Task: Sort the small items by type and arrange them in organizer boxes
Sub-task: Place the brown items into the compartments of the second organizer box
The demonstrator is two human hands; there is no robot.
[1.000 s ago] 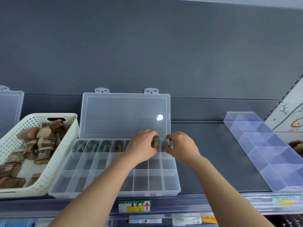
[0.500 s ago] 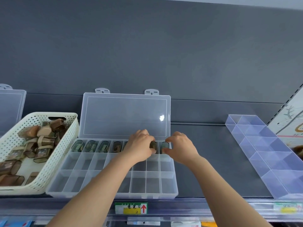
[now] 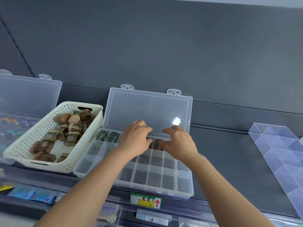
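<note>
A clear organizer box with its lid propped open stands on the grey shelf. Small dark green-brown capsule-shaped items fill its back row, one per compartment. My left hand and my right hand hover over the right part of that row, fingers loosely curved and holding nothing. One item sits in its compartment between my thumbs. A cream perforated basket to the left holds several brown and beige items. My hands hide part of the back row.
Another clear box with a raised lid stands at the far left, behind the basket. A transparent blue-tinted divider tray lies at the right. A price label marks the shelf's front edge. The box's front rows have nothing in them.
Both hands were pinching small items above the back row; those items now sit in compartments and my fingers have lifted off. The camera has shifted, so the box appears further right.
</note>
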